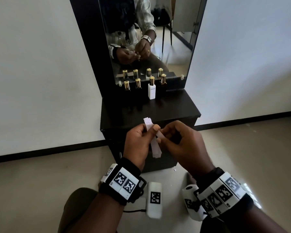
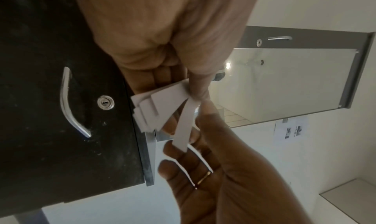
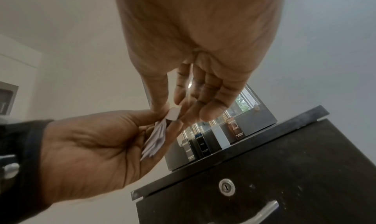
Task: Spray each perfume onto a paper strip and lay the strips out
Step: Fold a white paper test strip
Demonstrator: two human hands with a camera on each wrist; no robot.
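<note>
My left hand point(image 1: 152, 129) grips a fanned stack of white paper strips point(image 1: 148, 122), held upright in front of the dresser's edge. The right hand point(image 1: 160, 136) pinches a single strip point(image 2: 184, 127) that angles out of the stack point(image 2: 156, 108). The right wrist view shows that strip's end point(image 3: 173, 115) between thumb and forefinger, above the stack point(image 3: 155, 140). Several gold-capped perfume bottles stand in a row at the back of the black dresser top point(image 1: 158, 111): two dark ones point(image 1: 127, 85) point(image 1: 138, 83), a white one point(image 1: 151, 89) and a brown one point(image 1: 163, 81). All are capped and untouched.
A mirror point(image 1: 149, 39) rises directly behind the bottles and doubles them. Below the top is a black drawer front with a curved metal handle point(image 2: 65, 102) and a lock point(image 3: 226, 187). White walls flank the dresser. A white tagged device point(image 1: 154, 199) lies near my knee point(image 1: 77, 207).
</note>
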